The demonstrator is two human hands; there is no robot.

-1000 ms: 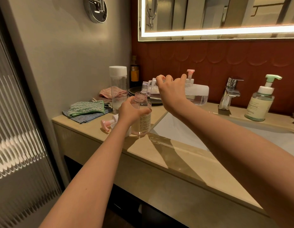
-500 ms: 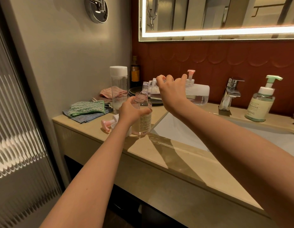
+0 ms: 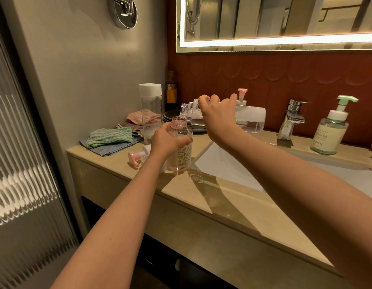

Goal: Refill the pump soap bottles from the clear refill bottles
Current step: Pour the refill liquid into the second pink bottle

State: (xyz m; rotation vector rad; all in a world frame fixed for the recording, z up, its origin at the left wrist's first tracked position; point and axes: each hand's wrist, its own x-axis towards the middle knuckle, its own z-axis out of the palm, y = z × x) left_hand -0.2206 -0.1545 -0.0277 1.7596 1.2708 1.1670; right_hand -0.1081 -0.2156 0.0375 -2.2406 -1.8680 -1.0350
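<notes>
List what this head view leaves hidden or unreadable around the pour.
- Liquid stream: none can be made out between the refill bottle mouth and the pump bottle neck; too fine to tell.
- Pump bottle fill level: left hand covers its side.
- Pump bottle label: print too small.
- Refill bottle middle: right hand hides it.
- Green bottle label: only partly legible.
- Sink: right forearm and frame edge cut it off.

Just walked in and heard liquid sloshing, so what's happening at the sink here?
A person is refilling a soap bottle. The left hand steadies the open pump bottle on the counter, its pink pump lying beside it. The right hand tips a clear refill bottle almost flat, its mouth over the pump bottle's opening. A little liquid remains in the refill bottle.
</notes>
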